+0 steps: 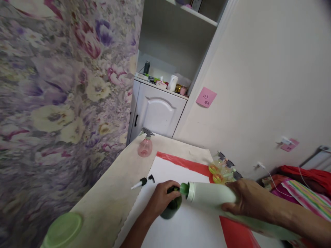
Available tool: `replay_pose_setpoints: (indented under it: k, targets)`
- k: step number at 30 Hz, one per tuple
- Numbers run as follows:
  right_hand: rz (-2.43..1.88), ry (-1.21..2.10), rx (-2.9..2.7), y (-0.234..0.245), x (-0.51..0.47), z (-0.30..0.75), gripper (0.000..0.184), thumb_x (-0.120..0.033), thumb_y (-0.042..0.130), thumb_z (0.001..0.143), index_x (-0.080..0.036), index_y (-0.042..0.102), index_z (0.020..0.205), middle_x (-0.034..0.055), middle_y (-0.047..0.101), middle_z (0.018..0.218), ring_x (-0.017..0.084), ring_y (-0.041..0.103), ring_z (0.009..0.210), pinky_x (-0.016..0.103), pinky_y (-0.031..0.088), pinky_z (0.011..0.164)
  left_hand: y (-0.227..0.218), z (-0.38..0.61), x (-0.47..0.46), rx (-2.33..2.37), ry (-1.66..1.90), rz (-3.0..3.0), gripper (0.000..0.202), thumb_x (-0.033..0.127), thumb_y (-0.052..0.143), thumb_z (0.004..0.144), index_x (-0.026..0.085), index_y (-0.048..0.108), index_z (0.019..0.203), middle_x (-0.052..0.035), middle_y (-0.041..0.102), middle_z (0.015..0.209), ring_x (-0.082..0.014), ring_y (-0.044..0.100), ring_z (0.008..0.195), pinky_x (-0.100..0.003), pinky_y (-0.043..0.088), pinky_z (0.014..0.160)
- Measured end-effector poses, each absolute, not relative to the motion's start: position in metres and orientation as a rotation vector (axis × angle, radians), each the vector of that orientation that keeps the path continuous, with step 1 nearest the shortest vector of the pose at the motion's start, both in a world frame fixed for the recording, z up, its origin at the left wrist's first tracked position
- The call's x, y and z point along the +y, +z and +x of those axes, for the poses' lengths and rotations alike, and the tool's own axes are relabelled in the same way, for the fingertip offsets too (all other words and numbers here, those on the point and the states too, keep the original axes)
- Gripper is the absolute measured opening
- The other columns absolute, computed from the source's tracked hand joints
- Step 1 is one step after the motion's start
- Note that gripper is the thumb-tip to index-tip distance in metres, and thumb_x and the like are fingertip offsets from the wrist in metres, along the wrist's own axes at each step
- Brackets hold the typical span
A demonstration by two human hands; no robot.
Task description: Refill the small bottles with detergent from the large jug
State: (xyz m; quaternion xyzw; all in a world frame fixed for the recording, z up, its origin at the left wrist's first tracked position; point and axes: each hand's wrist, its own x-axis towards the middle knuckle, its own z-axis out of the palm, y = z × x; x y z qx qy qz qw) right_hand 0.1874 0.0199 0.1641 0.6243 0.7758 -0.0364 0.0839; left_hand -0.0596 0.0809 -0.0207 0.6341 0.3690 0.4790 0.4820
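My right hand (243, 201) grips a large white bottle (210, 194) tipped on its side, its green neck (184, 188) pointing left. That neck meets the mouth of a small dark green bottle (172, 208), which my left hand (162, 199) is wrapped around. Both bottles are over a white sheet (178, 224) laid on a red cloth (186, 163). A black and white pump head (142, 181) lies loose on the table just left of my left hand.
A pink spray bottle (145, 144) stands at the table's far edge. Yellow spray bottles (222, 168) lie at the back right. A green lid (63, 229) sits at the near left. A white cabinet (156, 110) stands behind, a floral curtain (59, 96) at left.
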Motion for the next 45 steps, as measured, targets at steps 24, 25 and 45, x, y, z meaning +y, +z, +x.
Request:
replay_pose_setpoints:
  k: [24, 25, 45]
  targets:
    - [1.873, -0.106, 2.259, 0.171, 0.018, 0.179, 0.028, -0.047, 0.063, 0.072, -0.021, 0.071, 0.079, 0.007, 0.075, 0.074, 0.024, 0.069, 0.067, 0.028, 0.041, 0.057, -0.019, -0.059, 0.081, 0.905, 1.157, 1.548, 0.018, 0.021, 0.063, 0.074, 0.022, 0.073, 0.089, -0.0002, 0.075, 0.089, -0.02, 0.065, 0.085, -0.027, 0.046, 0.078]
    - [1.877, -0.1, 2.251, 0.171, 0.017, 0.179, 0.028, -0.047, 0.063, 0.072, -0.021, 0.072, 0.079, 0.0071, 0.075, 0.074, 0.024, 0.069, 0.067, 0.028, 0.042, 0.057, -0.019, -0.059, 0.081, 0.905, 1.156, 1.549, 0.018, 0.021, 0.063, 0.074, 0.021, 0.073, 0.089, -0.0002, 0.075, 0.089, -0.02, 0.065, 0.085, -0.027, 0.046, 0.078]
    - [1.887, -0.112, 2.221, 0.176, 0.017, 0.173, 0.029, -0.048, 0.063, 0.072, -0.02, 0.07, 0.078, 0.0074, 0.074, 0.072, 0.023, 0.067, 0.065, 0.027, 0.041, 0.054, -0.017, -0.06, 0.079, 0.915, 1.151, 1.558, 0.02, 0.022, 0.062, 0.073, 0.022, 0.072, 0.09, 0.0, 0.075, 0.091, -0.0206, 0.065, 0.087, -0.027, 0.047, 0.08]
